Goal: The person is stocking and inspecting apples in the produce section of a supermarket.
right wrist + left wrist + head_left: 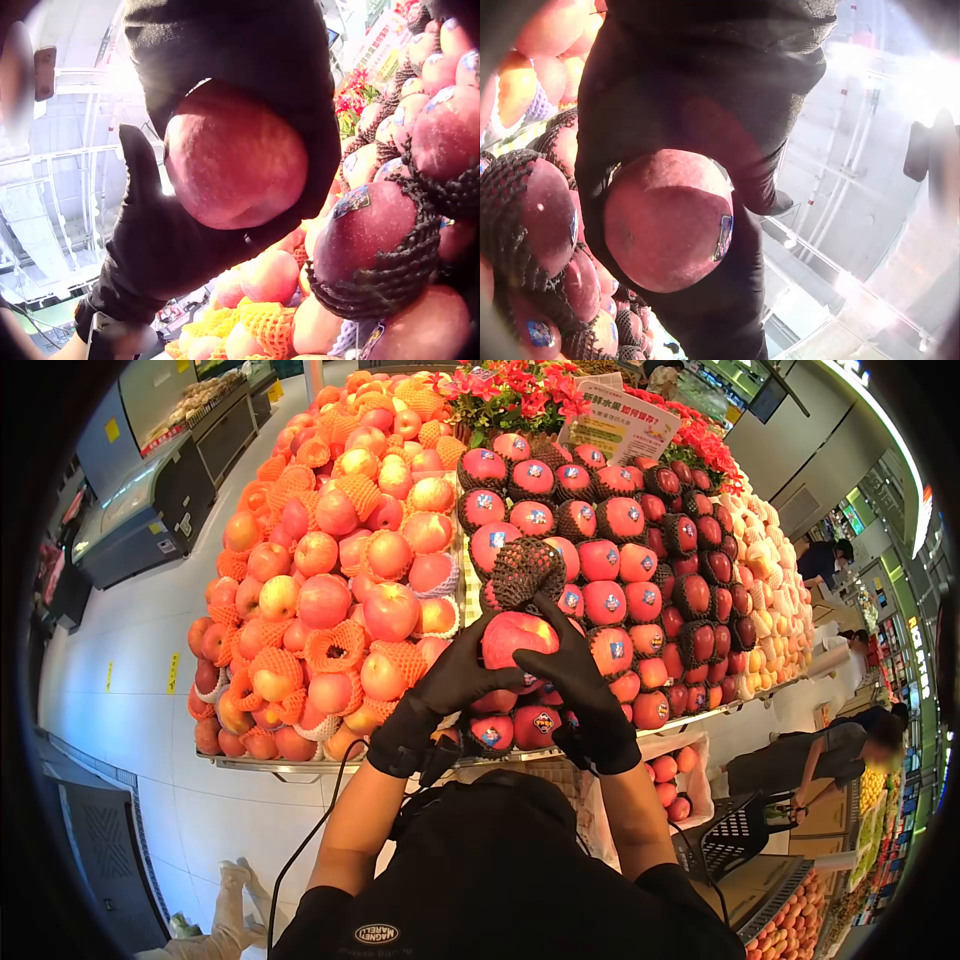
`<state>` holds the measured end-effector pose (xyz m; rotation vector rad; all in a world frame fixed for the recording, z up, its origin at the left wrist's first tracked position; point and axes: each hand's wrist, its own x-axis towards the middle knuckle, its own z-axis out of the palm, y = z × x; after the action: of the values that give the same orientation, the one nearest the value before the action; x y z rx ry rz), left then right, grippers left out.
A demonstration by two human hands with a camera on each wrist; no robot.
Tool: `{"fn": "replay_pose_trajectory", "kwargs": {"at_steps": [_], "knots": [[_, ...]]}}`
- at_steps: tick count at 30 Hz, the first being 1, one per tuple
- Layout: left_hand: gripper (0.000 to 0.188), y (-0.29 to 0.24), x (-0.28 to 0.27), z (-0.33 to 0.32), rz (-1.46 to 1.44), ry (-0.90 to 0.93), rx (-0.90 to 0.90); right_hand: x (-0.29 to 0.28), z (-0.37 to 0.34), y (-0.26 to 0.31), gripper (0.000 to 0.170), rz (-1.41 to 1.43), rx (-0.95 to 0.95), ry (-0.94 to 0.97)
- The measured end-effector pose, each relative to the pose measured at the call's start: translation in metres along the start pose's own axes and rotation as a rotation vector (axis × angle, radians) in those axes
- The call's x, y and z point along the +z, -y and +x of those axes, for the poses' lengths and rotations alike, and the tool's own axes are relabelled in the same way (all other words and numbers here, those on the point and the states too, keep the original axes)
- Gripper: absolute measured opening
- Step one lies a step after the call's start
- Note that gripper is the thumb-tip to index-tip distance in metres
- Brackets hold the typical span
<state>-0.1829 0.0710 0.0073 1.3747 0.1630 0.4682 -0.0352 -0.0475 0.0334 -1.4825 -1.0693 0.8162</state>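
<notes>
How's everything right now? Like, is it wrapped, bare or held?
Held apple: no net, stickered
Left hand: curled round it
Right hand: curled round it
Dark net past the fingertips: can't tell if empty
Left-side apples: some bare, some in orange nets
Stickered apples: many in dark nets
Red flowers: open
Sign: print showing

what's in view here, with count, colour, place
held apple: one, red, centre
bunched net: one, black, beyond held apple
left-side apples: many, red-yellow, left
stickered apples: many, red, centre-right
pale fruit: many, peach, far right
flowers: many, red, upper centre
large sign: one, white, among flowers
boxed apples: several, red, lower right
basket: one, black, lower right
display cabinets: several, grey, upper left
bystanders: several, dark and pale clothes, mostly right
left grip, right grip: two, black-gloved, around held apple
</notes>
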Motion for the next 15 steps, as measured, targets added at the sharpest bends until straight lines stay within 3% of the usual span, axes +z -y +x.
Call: {"fn": "replay_pose_trajectory", "kwargs": {"at_steps": [3, 6, 9, 12, 13, 15], "knots": [[0.056, 0.005, -0.007, 0.005, 0.016, -0.178, -0.186, -0.004, -0.003, 0.0, 0.084, 0.062, 0.046, -0.051], [0.051, -0.001, -0.016, 0.02, 0.235, -0.365, 0.11, -0.007, -0.008, 0.0, 0.081, 0.05, 0.008, -0.039], [0.05, -0.003, -0.007, 0.038, 0.23, -0.323, 0.346, 0.0, -0.011, 0.011, 0.079, 0.029, -0.024, 0.033], [0.047, 0.007, -0.016, 0.049, 0.356, -0.322, 0.288, -0.001, -0.013, 0.016, 0.077, 0.067, -0.013, 0.091], [0.04, 0.006, -0.018, 0.049, 0.271, -0.327, 0.237, 0.002, -0.019, 0.029, 0.071, 0.174, 0.03, 0.067], [0.034, 0.01, -0.029, 0.05, 0.314, -0.335, 0.276, -0.006, -0.023, 0.028, 0.066, 0.261, 0.034, 0.051]]}}
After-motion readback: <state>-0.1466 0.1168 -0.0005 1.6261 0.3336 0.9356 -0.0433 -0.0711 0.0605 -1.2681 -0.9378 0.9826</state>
